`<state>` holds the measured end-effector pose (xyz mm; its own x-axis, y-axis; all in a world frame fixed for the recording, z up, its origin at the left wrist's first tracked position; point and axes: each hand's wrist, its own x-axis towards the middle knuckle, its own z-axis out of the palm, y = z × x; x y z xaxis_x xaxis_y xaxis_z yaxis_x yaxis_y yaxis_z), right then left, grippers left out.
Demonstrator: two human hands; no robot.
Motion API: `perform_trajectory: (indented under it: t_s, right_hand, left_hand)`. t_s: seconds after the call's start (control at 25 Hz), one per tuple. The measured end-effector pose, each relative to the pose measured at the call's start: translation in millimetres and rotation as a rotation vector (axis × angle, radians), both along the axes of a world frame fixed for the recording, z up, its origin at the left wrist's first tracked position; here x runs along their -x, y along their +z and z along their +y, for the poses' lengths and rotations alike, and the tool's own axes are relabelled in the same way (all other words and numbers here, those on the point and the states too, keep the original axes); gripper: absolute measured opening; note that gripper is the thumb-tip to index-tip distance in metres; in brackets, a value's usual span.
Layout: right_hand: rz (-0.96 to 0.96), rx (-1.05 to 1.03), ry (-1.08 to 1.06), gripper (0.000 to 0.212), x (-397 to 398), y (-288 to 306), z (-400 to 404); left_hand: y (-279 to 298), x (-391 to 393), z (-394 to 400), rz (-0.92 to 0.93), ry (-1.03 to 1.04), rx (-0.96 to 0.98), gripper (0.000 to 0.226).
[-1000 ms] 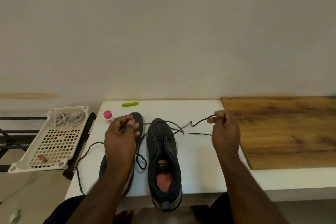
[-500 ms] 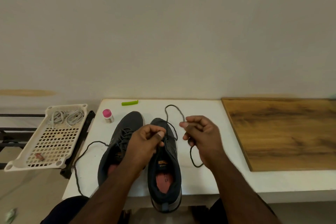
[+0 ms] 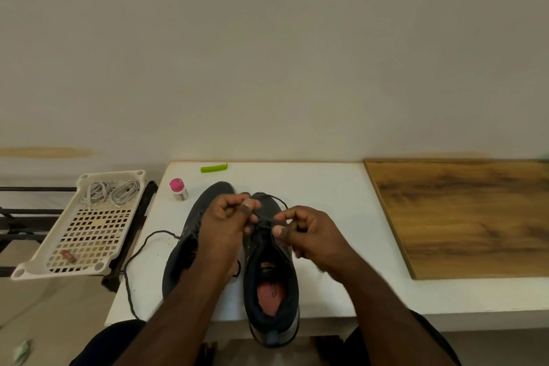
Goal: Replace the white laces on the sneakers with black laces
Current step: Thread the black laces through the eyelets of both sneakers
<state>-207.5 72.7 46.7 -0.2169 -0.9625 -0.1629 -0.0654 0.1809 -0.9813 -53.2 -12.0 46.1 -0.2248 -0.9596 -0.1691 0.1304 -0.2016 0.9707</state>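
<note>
- Two dark grey mesh sneakers stand side by side on the white rectangular surface (image 3: 326,187), toes toward 12 o'clock; the right sneaker (image 3: 271,285) has its heel hanging over the near edge and shows a reddish insole
- The left sneaker (image 3: 190,235) lies just beside it at 9 o'clock, partly covered by the left forearm
- The left hand (image 3: 225,223) hovers over the gap between the two toes, its grip narrow, fingers curled and pinching the thin black lace (image 3: 264,218) near the right sneaker's front eyelets
- The right hand (image 3: 309,235) sits at 3 o'clock of the left hand, close to it, fingers curled in a tight grip that pinches the same lace over the right sneaker's tongue
- A small loop of that lace arcs past the toe of the right sneaker toward 12 o'clock
- A second black lace (image 3: 133,261) trails from the left sneaker toward 8 o'clock, curving over the surface to its near edge
- A small bottle with a pink cap (image 3: 178,189) stands at 10 o'clock of the sneakers; a lime green plastic strip (image 3: 214,168) lies near the far edge
- A brown wooden board (image 3: 463,217) lies at 3 o'clock, well apart from the shoes
- A cream perforated plastic tray (image 3: 89,235) rests on a black rack at 9 o'clock, off the surface, with coiled white laces (image 3: 113,193) at its far end
</note>
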Motion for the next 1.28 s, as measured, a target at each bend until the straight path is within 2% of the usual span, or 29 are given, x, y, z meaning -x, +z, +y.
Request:
perform_trajectory:
  t_s: [0.08,0.16,0.24,0.36,0.44,0.48,0.52,0.6,0.64,0.68,0.72,0.8,0.88,1.04,1.16,1.2,1.28]
  right_hand:
    - [0.059,-0.107,-0.013,0.012,22,-3,6]
    - [0.115,-0.204,-0.095,0.020,41,-12,9]
    - [0.132,-0.279,-0.149,0.026,48,-21,9]
    - [0.216,-0.385,-0.252,0.019,52,-26,8]
    - [0.291,-0.457,-0.305,0.030,56,-24,10]
    - [0.202,-0.451,-0.307,0.029,56,-22,10]
    - [-0.002,-0.410,-0.295,0.024,54,-17,9]
    - [-0.577,-0.157,-0.304,0.020,52,-4,7]
    - [-0.806,0.033,-0.387,0.024,55,0,5]
    - [-0.940,0.199,-0.527,0.026,60,1,5]
    - [-0.978,0.291,-0.695,0.026,66,-1,7]
    - [-0.860,0.250,-0.964,0.022,71,-8,9]
    - [-0.677,0.184,-0.983,0.025,62,-10,7]
    - [-0.266,0.101,-0.696,0.026,24,-13,-9]
    - [0.354,0.007,-0.355,0.019,1,-37,-14]
    - [0.503,-0.004,-0.268,0.019,-6,-43,-16]
    - [0.593,-0.003,-0.200,0.026,-13,-44,-20]
  left_hand:
    - [-4,-10,-14,0.082,0.222,-0.034,0.005]
    - [-11,-22,-27,0.066,0.350,-0.046,0.010]
    - [-17,-26,-31,0.014,0.407,-0.012,0.014]
    - [-18,-28,-32,-0.021,0.484,0.037,0.019]
    - [-18,-32,-35,-0.014,0.507,0.044,0.020]
    - [-17,-33,-36,-0.015,0.498,0.046,0.019]
    - [-16,-32,-35,-0.016,0.468,0.052,0.016]
    - [-11,-26,-28,-0.042,0.356,0.082,0.011]
    - [-9,-24,-25,-0.074,0.299,0.103,0.008]
    - [-8,-22,-22,-0.105,0.265,0.121,0.008]
    - [-7,-21,-20,-0.126,0.257,0.133,0.009]
    - [-7,-21,-20,-0.153,0.278,0.149,0.010]
    - [-7,-21,-20,-0.197,0.285,0.157,0.012]
    - [-7,-19,-15,-0.264,0.243,0.146,0.013]
    - [-8,-19,-14,-0.423,0.181,0.222,0.011]
    - [-8,-18,-15,-0.476,0.165,0.247,0.011]
    - [-9,-16,-14,-0.454,0.118,0.240,0.012]
